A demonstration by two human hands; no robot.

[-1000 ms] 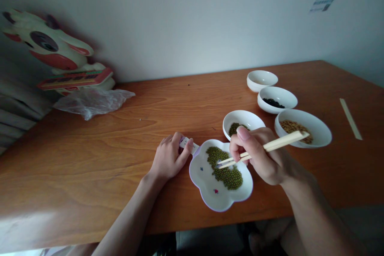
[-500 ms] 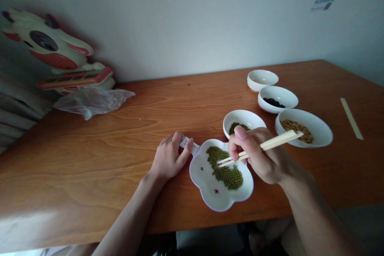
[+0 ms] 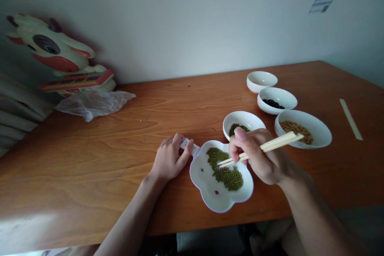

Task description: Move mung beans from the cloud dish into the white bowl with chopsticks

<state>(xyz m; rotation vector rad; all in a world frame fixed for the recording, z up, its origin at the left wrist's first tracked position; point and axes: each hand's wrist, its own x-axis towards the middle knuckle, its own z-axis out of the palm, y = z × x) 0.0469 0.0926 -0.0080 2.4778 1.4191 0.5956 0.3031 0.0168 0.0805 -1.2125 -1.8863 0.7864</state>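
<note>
My left hand (image 3: 171, 156) is closed around the short handle of a white flower-shaped dish (image 3: 207, 198) with a lilac rim. Green mung beans (image 3: 229, 178) lie in a patch across the dish. In my right hand (image 3: 258, 154) is a pair of wooden chopsticks (image 3: 280, 141), held over the dish with the tips down among the beans. The tips are close together; whether a bean is between them I cannot tell. Just behind my right hand stands a white bowl (image 3: 252, 119) with more mung beans, partly hidden by the fingers.
At the right stand a bowl (image 3: 324, 136) of tan beans, a bowl (image 3: 289, 98) of black beans and a further white bowl (image 3: 261, 79). A flat wooden strip (image 3: 351, 119) lies beyond them. A cow toy (image 3: 60, 50) and a plastic bag (image 3: 96, 104) are at the far left.
The chopstick tips have drawn closer together among the mung beans. Both hands stay in nearly the same place, and the view has shifted very slightly.
</note>
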